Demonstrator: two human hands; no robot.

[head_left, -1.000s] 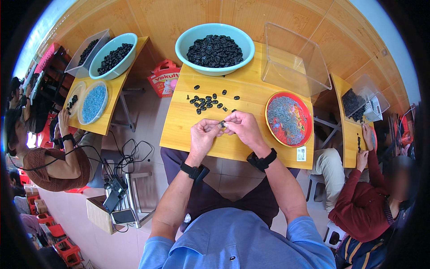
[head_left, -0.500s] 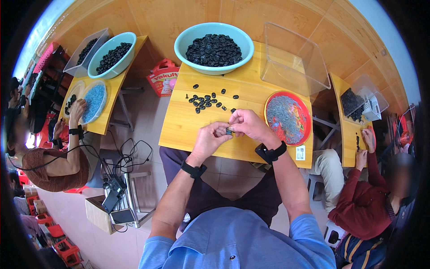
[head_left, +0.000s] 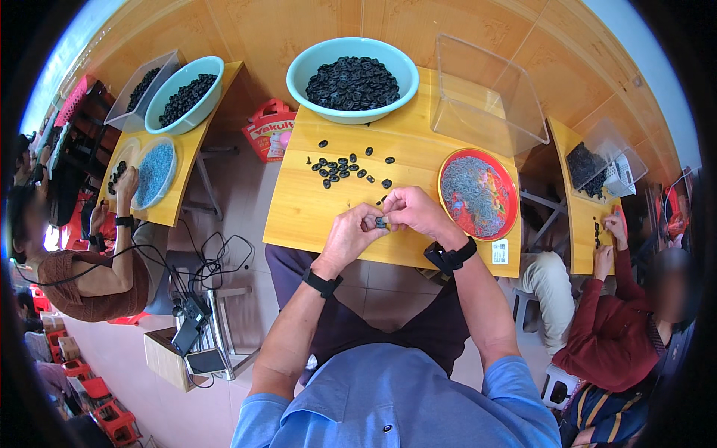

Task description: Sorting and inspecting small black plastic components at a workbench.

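Above the near part of the yellow table, my hands meet fingertip to fingertip over one small dark oval part. My left hand pinches it from the left. From the other side, the closed fingers of my right hand press against it, hiding much of it. A small dark piece shows just beyond the right fingertips; I cannot tell whether they touch it. Farther off lie several loose black oval parts. Right of my hands stands a red-rimmed round tray of thin grey metal pieces.
A pale green basin heaped with black parts stands at the table's far edge, beside a clear plastic bin. Co-workers sit at tables left and right. Tangled cables lie at left.
My right hand has shifted slightly down and nearer me, uncovering a black oval part on the table. The part between my fingers has turned a little. The left co-worker's hand moved slightly.
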